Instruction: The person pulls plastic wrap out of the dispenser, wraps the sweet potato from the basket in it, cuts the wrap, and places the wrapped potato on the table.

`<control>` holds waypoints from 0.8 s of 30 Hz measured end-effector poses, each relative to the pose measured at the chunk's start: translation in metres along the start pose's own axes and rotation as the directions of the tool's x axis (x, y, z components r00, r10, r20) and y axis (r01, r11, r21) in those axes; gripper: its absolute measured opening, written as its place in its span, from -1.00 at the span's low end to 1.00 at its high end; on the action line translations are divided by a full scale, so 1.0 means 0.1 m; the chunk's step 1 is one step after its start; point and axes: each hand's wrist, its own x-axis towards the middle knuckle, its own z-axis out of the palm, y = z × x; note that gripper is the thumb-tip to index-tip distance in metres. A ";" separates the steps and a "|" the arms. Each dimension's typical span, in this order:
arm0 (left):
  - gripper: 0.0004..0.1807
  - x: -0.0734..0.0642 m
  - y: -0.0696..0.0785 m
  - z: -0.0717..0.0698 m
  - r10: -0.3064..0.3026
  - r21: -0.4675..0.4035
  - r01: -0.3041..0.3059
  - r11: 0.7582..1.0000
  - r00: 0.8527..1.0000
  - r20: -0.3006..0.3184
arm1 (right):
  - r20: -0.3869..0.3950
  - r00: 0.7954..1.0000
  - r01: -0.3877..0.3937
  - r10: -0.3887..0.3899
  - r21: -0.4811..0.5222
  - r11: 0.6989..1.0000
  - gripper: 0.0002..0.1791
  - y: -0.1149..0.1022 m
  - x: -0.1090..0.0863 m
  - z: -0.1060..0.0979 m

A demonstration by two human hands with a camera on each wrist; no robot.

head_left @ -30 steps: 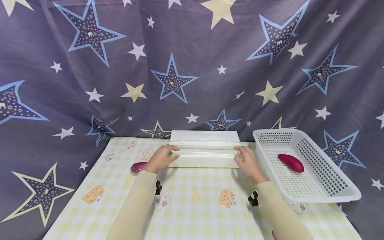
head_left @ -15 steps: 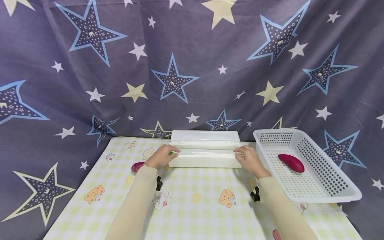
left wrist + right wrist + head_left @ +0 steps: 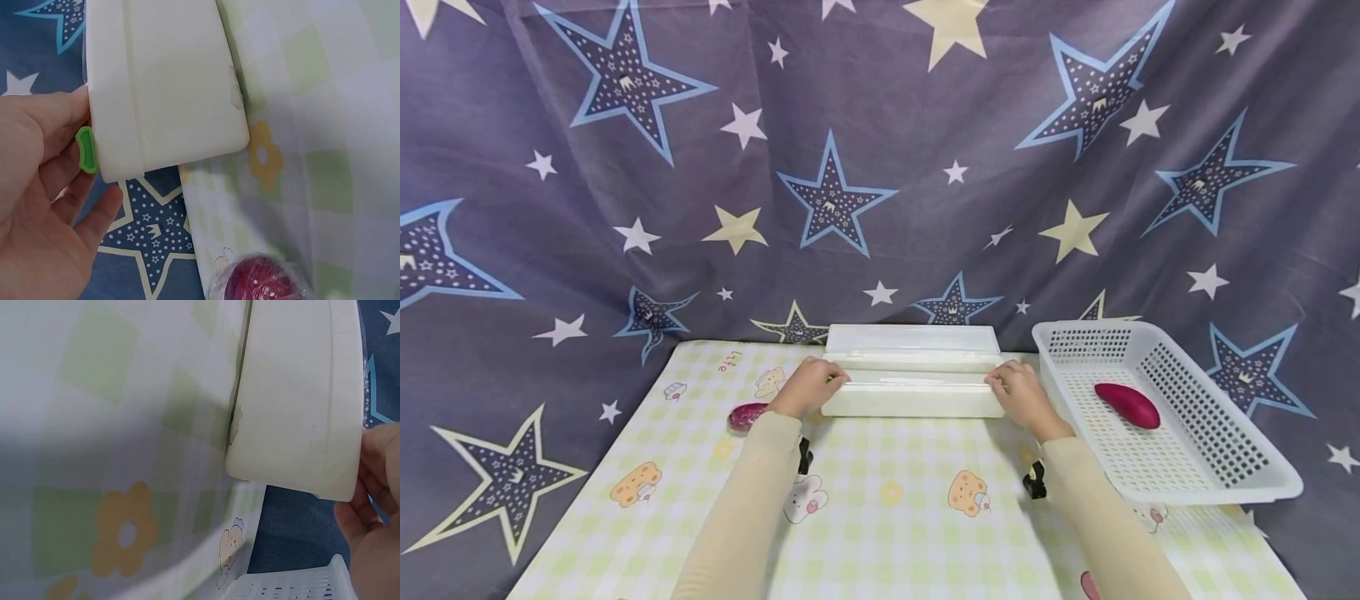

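Note:
A long white cling film dispenser box (image 3: 913, 405) stands at the back of the table, its clear lid (image 3: 912, 338) raised. Shiny cling film (image 3: 913, 381) runs along its top front edge. My left hand (image 3: 808, 387) is at the left end, thumb and fingers pinching the film's edge. A green slide cutter (image 3: 87, 150) shows beside those fingers in the left wrist view. At the right end my right hand (image 3: 1024, 398) pinches the film's other corner; in the right wrist view its fingertips are partly hidden behind the box.
A dark red, oblong piece wrapped in film (image 3: 745, 418) lies left of the left hand. To the right, a white perforated basket (image 3: 1195, 500) holds an unwrapped magenta, sweet-potato-shaped piece (image 3: 1127, 406). A starred curtain (image 3: 880, 167) hangs behind the checked tablecloth (image 3: 887, 542).
Thumb and fingers of both hands have come together at the film's edge; earlier they stood apart. The box, basket and wrapped piece stay where they were.

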 end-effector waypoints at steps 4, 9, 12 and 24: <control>-0.78 0.01 0.00 0.04 0.003 0.013 -0.002 1.000 1.000 -0.030 | 0.019 1.000 -0.014 0.014 -0.019 1.000 -0.79 0.00 0.00 0.01; -0.77 0.01 -0.03 0.09 0.002 0.006 -0.002 1.000 0.999 -0.041 | 0.049 0.998 -0.029 0.031 -0.037 0.999 -0.77 0.00 0.01 0.02; -0.76 0.01 -0.04 0.12 -0.004 -0.018 0.003 1.000 0.999 -0.045 | 0.068 0.996 -0.053 0.055 -0.030 0.998 -0.74 0.00 0.01 0.01; -0.83 0.01 -0.06 0.13 0.001 -0.089 -0.006 0.996 0.999 -0.050 | 0.090 0.985 -0.152 0.144 0.081 0.985 -0.67 0.00 -0.01 0.02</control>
